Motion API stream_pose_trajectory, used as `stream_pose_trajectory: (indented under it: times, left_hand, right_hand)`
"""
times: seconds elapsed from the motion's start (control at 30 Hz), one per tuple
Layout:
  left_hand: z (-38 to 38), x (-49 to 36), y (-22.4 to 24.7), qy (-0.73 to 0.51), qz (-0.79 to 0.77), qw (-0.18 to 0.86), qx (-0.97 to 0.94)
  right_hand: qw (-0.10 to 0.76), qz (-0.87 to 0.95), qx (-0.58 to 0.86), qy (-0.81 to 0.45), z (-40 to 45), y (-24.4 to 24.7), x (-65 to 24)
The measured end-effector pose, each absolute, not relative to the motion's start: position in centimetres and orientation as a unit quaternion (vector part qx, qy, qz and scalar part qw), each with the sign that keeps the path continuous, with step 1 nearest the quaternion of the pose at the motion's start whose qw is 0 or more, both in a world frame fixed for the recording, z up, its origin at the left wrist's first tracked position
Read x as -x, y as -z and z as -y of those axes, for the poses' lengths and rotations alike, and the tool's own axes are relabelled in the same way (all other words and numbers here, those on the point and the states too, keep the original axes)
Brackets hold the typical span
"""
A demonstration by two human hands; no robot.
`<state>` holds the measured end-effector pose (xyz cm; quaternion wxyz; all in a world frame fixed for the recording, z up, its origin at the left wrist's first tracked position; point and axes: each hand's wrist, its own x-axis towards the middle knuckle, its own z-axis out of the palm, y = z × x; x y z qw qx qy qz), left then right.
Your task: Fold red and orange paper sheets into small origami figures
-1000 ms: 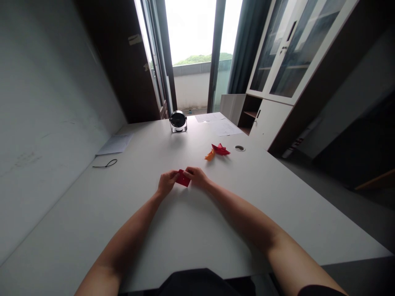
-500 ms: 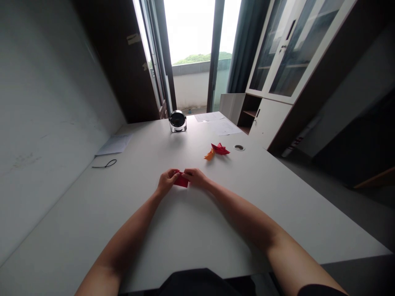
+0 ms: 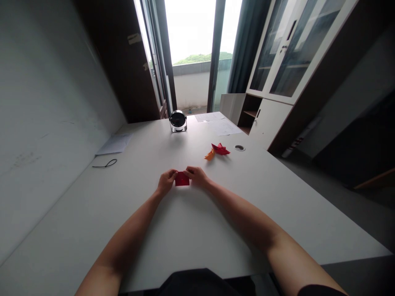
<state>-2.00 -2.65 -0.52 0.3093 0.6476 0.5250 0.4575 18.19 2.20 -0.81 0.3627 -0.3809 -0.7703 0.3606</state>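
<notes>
The left hand (image 3: 167, 181) pinches one side of the red paper (image 3: 182, 179); the right hand (image 3: 195, 176) pinches the other side; the paper sits between them; past the right hand are an orange folded paper (image 3: 210, 155) and a red one (image 3: 221, 149).

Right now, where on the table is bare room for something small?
Bare: between left arm and right arm, this side of the red paper; between black cord and left hand. Crowded: where left hand and right hand hold that paper, and where orange origami sits by red origami.
</notes>
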Motion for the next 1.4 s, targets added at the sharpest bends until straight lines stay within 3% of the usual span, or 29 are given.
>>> stream_pose_trajectory:
  times: [0.27,0.63,1.07,1.4]
  left_hand:
    - [2.8,1.8,0.4,-0.435,-0.539,0.302,-0.656]
    - [3.4,1.7,-0.2,-0.382,-0.544,0.305,-0.682]
    - [3.4,1.6,-0.2,-0.403,-0.543,0.327,-0.660]
    - [3.3,1.6,-0.2,-0.428,-0.526,0.336,-0.654]
  right_hand:
    - [0.411,0.741,0.399,-0.351,-2.4,0.9,-18.1]
    - [0.410,0.746,0.423,-0.310,-2.1,0.5,-18.4]
    - [0.429,0.742,0.401,-0.325,-1.8,-0.1,-18.4]
    - [0.386,0.741,0.348,-0.426,-2.4,0.5,-18.5]
